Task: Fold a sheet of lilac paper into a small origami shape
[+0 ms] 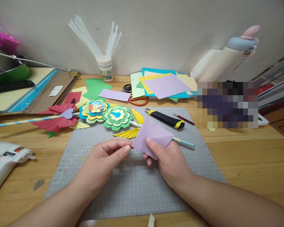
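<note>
A square of light purple paper [159, 134] is held above the grey cutting mat [137, 189]. My right hand [172, 160] grips it, thumb on top and fingers underneath. At the paper's left corner, my left hand [109, 157] is closed in a pinch, its fingertips touching the corner. Behind the paper lies a blue-and-cream striped paper stick [184, 142] with pleated yellow paper leaves [126, 134]. Layered paper flowers, one green [118, 118] and one multicoloured [94, 111], lie to the left.
A utility knife [167, 118] and a pencil [184, 119] lie near the mat's far edge. Red-handled scissors [138, 101] sit by stacked coloured paper [168, 85]. A glue gun [8, 160] rests at left. Paper cups [105, 67] with glue sticks stand at the back.
</note>
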### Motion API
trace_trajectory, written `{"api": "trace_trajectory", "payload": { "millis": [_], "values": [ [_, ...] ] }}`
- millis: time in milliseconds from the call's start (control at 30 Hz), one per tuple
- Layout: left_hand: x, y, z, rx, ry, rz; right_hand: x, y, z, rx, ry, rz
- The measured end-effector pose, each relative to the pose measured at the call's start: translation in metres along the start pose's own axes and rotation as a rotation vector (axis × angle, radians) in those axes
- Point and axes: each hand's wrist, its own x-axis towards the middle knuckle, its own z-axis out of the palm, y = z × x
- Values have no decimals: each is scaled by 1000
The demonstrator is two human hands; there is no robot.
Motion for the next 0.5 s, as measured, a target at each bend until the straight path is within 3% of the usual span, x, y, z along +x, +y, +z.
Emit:
{"api": "trace_trajectory", "payload": {
  "millis": [500],
  "values": [
    [3,0,2,-107,-109,-48,-6,1,0,-50,-40,-43]
  ]
}}
